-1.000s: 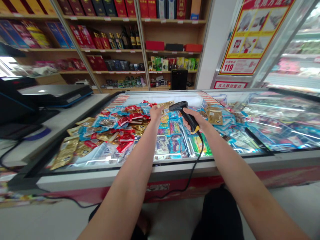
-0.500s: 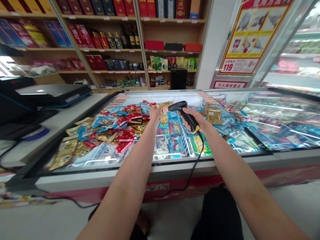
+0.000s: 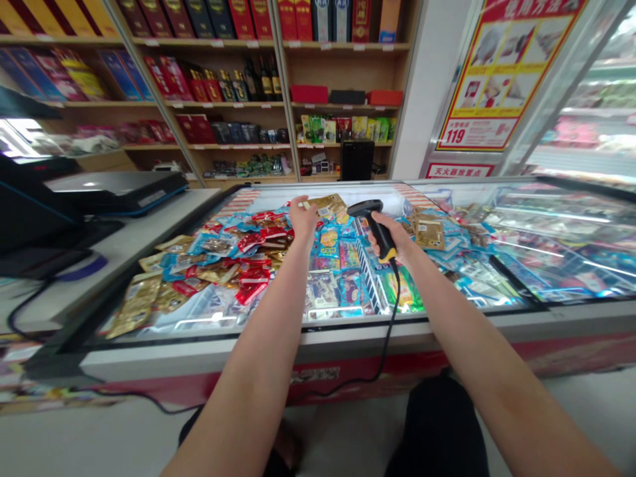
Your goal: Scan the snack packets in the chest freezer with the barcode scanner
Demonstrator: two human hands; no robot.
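Note:
My left hand [image 3: 303, 215] pinches one end of a gold snack packet [image 3: 328, 204] above the freezer's glass top. To its right, my right hand [image 3: 390, 237] is wrapped round the grip of a black and yellow barcode scanner [image 3: 381, 232]. The scanner's head points left toward the packet, a small gap away. Its cable [image 3: 392, 311] hangs down over the freezer front. A pile of red, blue and gold packets [image 3: 248, 242] lies to the left of my left hand. More packets, a gold one [image 3: 430, 234] on top, lie right of the scanner.
The chest freezer [image 3: 199, 348] spans the view, with bagged goods [image 3: 325, 288] and a wire basket divider under its glass. At left, a counter [image 3: 169, 218] bears a flat scale [image 3: 119, 189]. Shelves [image 3: 218, 103] of boxes and bottles stand behind, beside a wall poster [image 3: 507, 73].
The left hand has shifted slightly left with the gold packet, which now shows more of its surface. The scanner has moved a little to the right, away from the packet.

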